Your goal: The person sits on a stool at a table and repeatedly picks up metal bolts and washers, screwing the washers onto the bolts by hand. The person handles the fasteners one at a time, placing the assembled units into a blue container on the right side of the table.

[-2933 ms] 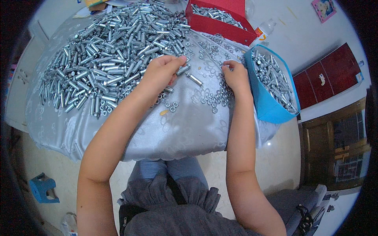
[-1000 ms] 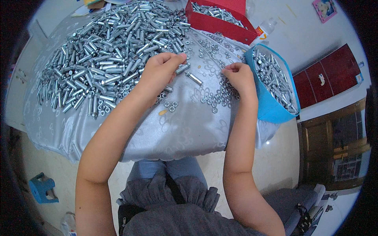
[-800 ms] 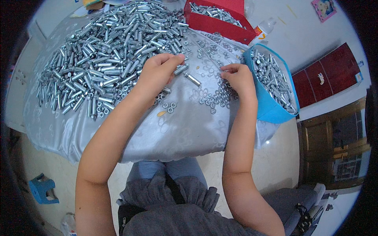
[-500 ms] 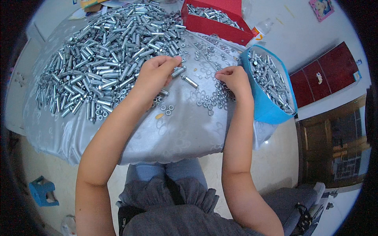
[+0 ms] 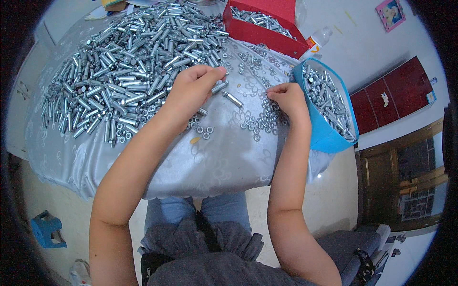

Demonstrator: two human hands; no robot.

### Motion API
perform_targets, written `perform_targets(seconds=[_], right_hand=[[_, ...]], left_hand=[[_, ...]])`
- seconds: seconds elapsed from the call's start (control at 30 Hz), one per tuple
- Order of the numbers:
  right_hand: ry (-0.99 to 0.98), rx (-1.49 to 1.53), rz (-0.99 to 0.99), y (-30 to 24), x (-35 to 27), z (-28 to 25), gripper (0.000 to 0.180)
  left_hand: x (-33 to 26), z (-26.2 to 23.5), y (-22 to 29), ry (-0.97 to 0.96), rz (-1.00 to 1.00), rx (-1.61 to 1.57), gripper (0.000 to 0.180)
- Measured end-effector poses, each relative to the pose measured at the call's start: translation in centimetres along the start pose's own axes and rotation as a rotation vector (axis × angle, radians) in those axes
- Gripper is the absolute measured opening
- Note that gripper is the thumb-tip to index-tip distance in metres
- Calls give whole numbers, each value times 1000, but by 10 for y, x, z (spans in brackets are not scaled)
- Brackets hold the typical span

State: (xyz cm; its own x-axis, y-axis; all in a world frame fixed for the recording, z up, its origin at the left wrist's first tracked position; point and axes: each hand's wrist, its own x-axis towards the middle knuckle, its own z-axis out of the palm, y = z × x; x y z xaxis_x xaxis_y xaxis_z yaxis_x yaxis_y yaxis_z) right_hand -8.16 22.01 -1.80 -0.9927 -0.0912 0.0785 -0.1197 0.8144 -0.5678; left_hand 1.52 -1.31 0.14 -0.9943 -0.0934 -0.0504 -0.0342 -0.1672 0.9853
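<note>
My left hand (image 5: 193, 93) hovers at the right edge of a big heap of silvery sleeve anchor bolts (image 5: 138, 83), thumb and fingers pinched together. One sleeve anchor bolt (image 5: 220, 87) sticks out from under its curled fingers, which seem to grip it. Just right of that hand, a loose bolt (image 5: 233, 98) lies on the cloth. My right hand (image 5: 289, 99) is closed in a pinch over a scatter of small hex nuts (image 5: 260, 121); whatever its fingertips hold is too small to make out. More nuts (image 5: 206, 132) lie below my left wrist.
A blue fabric bin (image 5: 327, 138) full of bolts stands right beside my right hand. Behind it are a red box (image 5: 267, 40) with more bolts and a clear plastic bottle (image 5: 320, 38). A shiny grey cloth (image 5: 214, 167) covers the table, its front edge near my lap.
Both hands stay almost in place. My left thumb tip has shifted slightly right, and the whole view has tilted a little. The right hand remains pinched over the nuts.
</note>
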Motion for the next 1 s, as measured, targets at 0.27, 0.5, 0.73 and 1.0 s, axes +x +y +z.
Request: perform_targets(seconds=[0.27, 0.5, 0.73, 1.0], right_hand=[[-23, -45, 3, -5, -1, 4, 15], [2, -68, 14, -11, -5, 4, 16], [-3, -88, 40, -11, -4, 2, 18], [-44, -154, -10, -13, -6, 3, 19]], left_hand=[[2, 1, 0, 44, 14, 15, 27], [3, -5, 3, 46, 32, 34, 27], [5, -7, 2, 60, 9, 39, 27], [3, -3, -2, 39, 47, 31, 28]])
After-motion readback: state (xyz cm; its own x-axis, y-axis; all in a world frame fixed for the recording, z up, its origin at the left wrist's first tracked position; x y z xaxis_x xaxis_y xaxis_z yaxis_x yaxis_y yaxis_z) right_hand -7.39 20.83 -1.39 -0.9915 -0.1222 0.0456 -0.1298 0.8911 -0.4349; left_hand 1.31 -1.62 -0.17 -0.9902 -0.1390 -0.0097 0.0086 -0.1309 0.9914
